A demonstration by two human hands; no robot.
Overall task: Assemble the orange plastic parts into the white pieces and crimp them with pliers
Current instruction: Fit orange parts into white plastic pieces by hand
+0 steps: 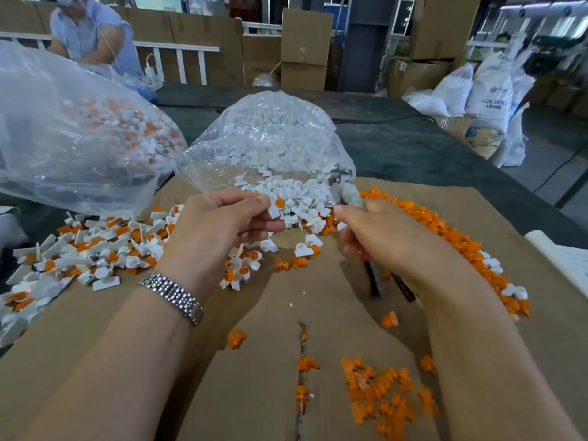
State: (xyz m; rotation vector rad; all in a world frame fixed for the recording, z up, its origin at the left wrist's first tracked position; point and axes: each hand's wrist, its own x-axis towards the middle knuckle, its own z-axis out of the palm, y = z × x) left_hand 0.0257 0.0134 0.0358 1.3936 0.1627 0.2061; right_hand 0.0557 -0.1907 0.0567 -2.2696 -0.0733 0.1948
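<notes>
Head view, read from the left: a large clear bag [73, 135] in the upper left of the frame holds white pieces with orange parts already fitted, too many to count, and below it a loose heap of the same joined pieces [79, 253] spreads over the left edge of the brown cardboard sheet [264, 361]. One person in a pale blue shirt [92, 30] stands at the top left behind the dark table [413, 144]. Left of centre, the left hand [219, 224], with one metal watch band [173, 297] on its wrist, pinches a single white piece with an orange part [276, 209] in it between thumb and fingertips, held above the cardboard. Behind that hand, at centre, a second clear bag [270, 138] spills plain white pieces [286, 189] onto the sheet; there are two bags in all. Right of centre, the right hand [381, 237] is curled round one pair of pliers [345, 189], the blurred metal head pointing up toward the bag mouth and the two dark handles showing below the palm. A long band of loose orange parts [451, 237] runs down the right side of the sheet, a smaller cluster of orange parts [385, 396] lies at lower centre, and a few single ones are scattered between. At the far right stand white sacks [490, 90]; one reads "ABS RESIN", though its smaller print is illegible.
</notes>
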